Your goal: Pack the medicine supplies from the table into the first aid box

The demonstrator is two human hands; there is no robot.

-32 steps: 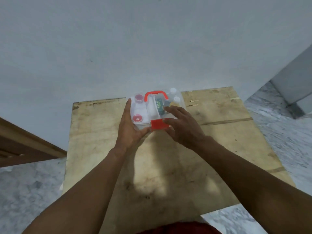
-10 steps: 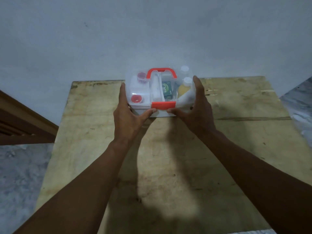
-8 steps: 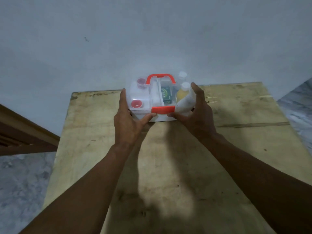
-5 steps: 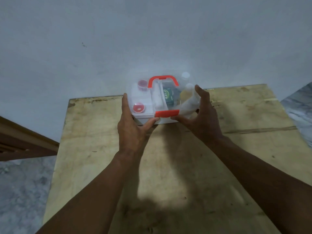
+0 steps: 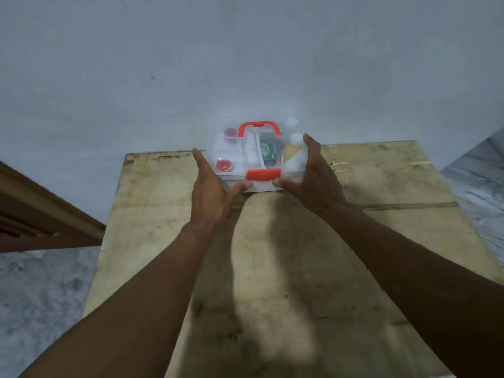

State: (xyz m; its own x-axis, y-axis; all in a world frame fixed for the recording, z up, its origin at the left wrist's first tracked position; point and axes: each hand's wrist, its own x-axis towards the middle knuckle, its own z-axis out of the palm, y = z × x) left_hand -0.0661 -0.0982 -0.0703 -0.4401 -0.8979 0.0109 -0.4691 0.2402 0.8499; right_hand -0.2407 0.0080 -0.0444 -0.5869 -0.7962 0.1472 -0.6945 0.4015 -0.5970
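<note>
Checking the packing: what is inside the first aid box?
Through the clear lid of the box: two red-capped containers on the left, a green packet in the middle, two white-capped bottles on the right. The right hand covers that side's lower part.

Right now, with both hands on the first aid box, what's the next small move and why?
Probably press the red latch shut with both thumbs. The clear lid already covers the first aid box, supplies show inside, the wooden table looks bare, and the left hand and right hand flank the latch.
</note>
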